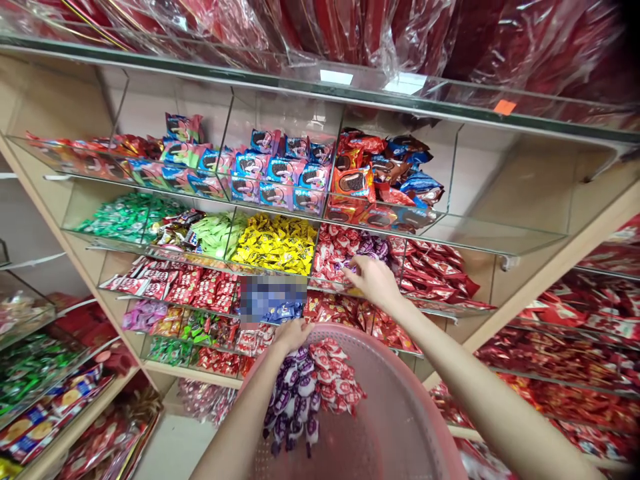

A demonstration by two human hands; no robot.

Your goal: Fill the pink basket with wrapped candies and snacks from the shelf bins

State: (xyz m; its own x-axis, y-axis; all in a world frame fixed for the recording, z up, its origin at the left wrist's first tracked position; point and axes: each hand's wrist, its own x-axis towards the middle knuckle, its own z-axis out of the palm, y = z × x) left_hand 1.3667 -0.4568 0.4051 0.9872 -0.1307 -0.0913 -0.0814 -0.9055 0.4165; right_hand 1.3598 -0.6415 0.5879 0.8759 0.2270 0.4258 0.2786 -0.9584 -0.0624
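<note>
right hand [375, 283] has room between glass shelf [505, 230] above and basket [390, 400] below.

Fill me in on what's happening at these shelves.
A person is at a glass-fronted candy display with a pink basket. Their left hand is at the basket's far rim, while their right hand reaches into a shelf compartment of red and purple sweets; whether it has gripped one is hard to tell. The basket already holds a bunch of purple candies beside some red candies, with much of its floor still bare.
</note>
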